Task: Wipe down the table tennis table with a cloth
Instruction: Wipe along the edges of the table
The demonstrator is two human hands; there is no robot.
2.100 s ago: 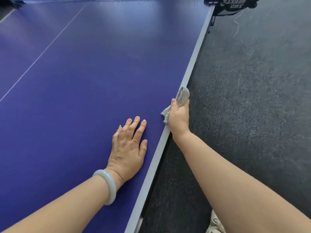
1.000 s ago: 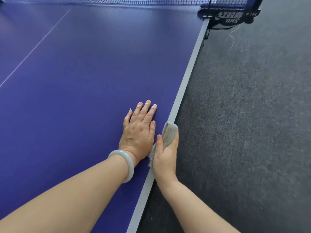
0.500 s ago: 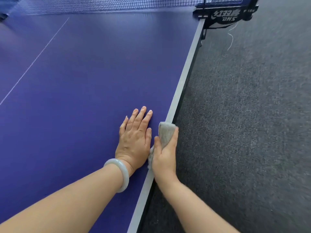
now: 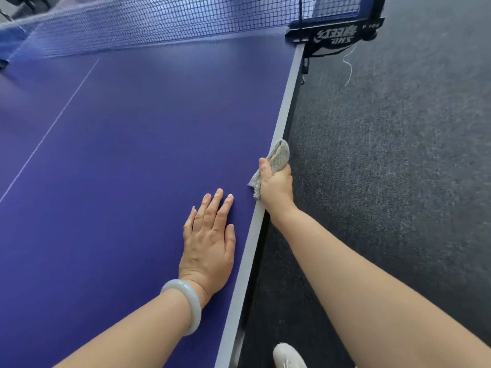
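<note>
While resting left hand (image 4: 207, 251) flat, fingers straight, on table (image 4: 119, 155), gripping cloth (image 4: 278, 156) in right hand (image 4: 275, 188) against its edge

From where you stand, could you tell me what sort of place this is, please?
Probably an indoor table tennis room: a blue table tennis table, its clamped net, and dark carpet.

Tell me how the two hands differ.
The left hand lies flat on the blue table; the right hand curls round a grey cloth. The left hand rests on top; the right hand is at the side edge. The left wrist has a bracelet; the right is bare. Both sit near that edge.
</note>
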